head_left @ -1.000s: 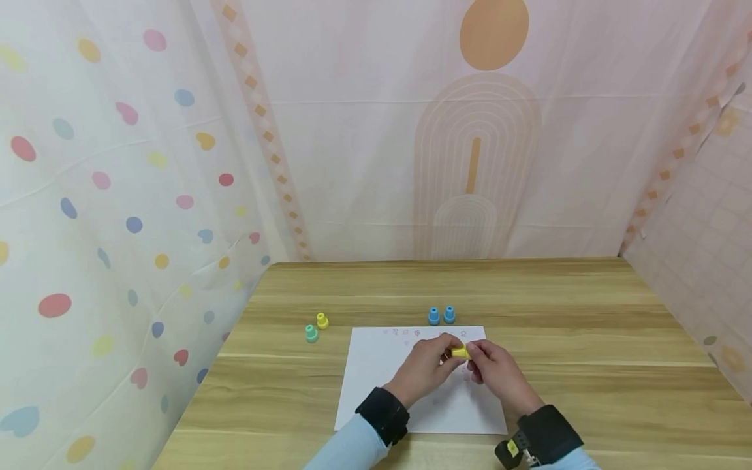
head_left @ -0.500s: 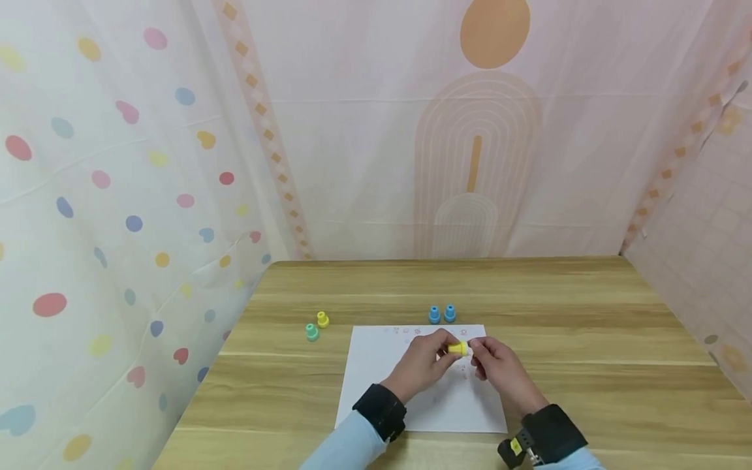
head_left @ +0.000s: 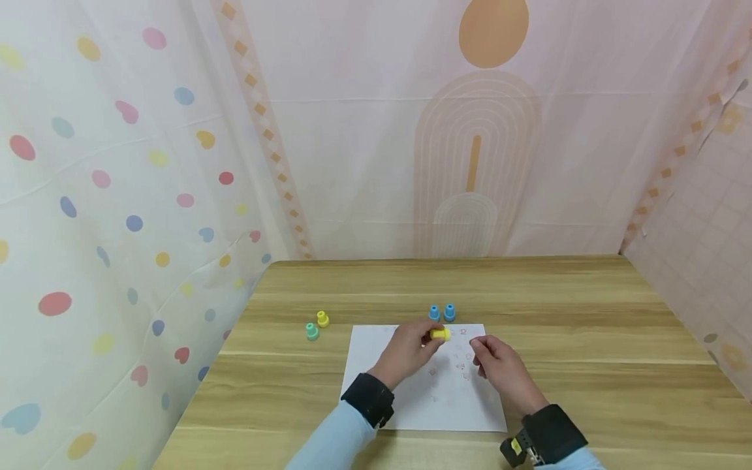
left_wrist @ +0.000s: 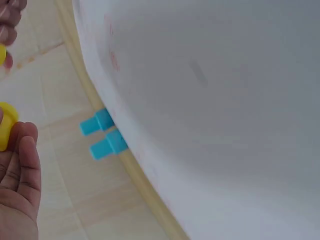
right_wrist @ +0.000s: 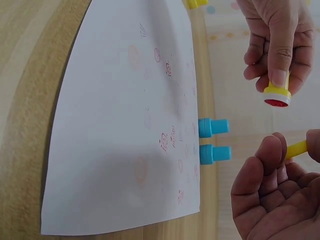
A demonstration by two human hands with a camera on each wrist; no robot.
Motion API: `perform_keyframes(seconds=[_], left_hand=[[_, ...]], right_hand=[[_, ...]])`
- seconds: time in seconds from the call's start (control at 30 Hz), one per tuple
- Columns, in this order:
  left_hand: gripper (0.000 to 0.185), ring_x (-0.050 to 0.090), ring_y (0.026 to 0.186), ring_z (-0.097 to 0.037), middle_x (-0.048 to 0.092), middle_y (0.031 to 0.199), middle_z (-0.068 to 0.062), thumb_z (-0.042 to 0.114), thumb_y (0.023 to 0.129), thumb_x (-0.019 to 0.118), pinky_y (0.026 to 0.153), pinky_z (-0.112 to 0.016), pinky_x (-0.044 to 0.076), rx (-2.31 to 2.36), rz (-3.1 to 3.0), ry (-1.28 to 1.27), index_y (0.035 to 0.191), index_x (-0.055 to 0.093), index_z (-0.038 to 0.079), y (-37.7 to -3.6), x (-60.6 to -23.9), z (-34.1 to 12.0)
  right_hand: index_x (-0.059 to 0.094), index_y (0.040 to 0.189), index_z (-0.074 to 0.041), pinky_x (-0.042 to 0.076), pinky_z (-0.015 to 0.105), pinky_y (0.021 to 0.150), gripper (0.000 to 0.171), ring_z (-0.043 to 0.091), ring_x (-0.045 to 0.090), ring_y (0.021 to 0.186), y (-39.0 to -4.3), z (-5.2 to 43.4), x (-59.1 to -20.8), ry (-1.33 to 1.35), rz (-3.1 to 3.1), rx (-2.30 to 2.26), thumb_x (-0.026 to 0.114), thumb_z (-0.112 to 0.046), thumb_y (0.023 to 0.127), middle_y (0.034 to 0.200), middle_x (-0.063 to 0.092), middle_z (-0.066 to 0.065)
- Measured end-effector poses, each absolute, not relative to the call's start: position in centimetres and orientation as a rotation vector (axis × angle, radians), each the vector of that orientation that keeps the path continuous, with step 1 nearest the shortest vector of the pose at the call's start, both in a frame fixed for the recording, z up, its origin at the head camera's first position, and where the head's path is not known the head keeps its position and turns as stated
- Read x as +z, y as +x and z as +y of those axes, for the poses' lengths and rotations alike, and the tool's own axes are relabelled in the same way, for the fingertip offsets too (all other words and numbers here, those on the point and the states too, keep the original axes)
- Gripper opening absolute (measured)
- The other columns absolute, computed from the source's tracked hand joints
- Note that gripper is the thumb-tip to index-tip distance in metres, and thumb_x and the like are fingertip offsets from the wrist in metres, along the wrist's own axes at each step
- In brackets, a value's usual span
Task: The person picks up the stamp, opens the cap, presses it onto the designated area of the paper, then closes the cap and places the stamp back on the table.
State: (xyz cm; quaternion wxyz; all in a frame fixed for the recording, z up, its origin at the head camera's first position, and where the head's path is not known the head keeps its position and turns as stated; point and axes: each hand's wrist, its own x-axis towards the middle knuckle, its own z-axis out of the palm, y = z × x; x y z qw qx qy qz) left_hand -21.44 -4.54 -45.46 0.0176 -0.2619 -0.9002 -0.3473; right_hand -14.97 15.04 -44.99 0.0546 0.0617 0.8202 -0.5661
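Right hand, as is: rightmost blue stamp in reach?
Probably yes: nothing visible stands between the right hand and that blue stamp, but the hand pinches a yellow piece it may need to drop first.

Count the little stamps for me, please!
5: a yellow stamp in the left hand, two blue stamps beyond the paper, and a green stamp and another yellow stamp left of the paper.
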Motion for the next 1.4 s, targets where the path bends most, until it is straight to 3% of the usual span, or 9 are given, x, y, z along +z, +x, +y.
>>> perform_keyframes(seconds=[0.47,0.83,1.4], left_hand=[[0.029,0.058,0.086,-0.014,0.066,0.110,-0.004,0.020,0.097,0.066,0.080,-0.027,0.053,-0.795,-2.936,-0.719,0.124,0.065,0.010,-23.5,-44.3,-7.6],[0.020,0.057,0.078,-0.015,0.064,0.094,-0.004,0.015,0.095,0.069,0.077,-0.029,0.054,-0.355,-3.014,-0.721,0.113,0.067,0.009,-24.3,-44.0,-8.8],[0.015,0.061,0.080,-0.016,0.065,0.089,-0.003,0.014,0.092,0.072,0.077,-0.030,0.054,-0.146,-3.086,-0.730,0.106,0.070,0.008,-25.6,-45.7,-9.6]], right_hand=[[0.054,0.123,0.003,0.048,0.034,0.075,0.038,0.021,0.053,0.081,-15.0,15.0,-45.3,0.170,2.492,-1.727,0.048,-0.030,0.106,0.095,0.057,0.014],[0.055,0.123,0.002,0.048,0.034,0.076,0.037,0.021,0.054,0.082,-15.0,15.1,-45.5,0.184,2.491,-1.719,0.048,-0.030,0.106,0.093,0.057,0.012],[0.055,0.122,0.002,0.047,0.035,0.074,0.036,0.021,0.053,0.081,-15.0,15.2,-45.7,0.179,2.487,-1.725,0.047,-0.030,0.107,0.093,0.056,0.012]])
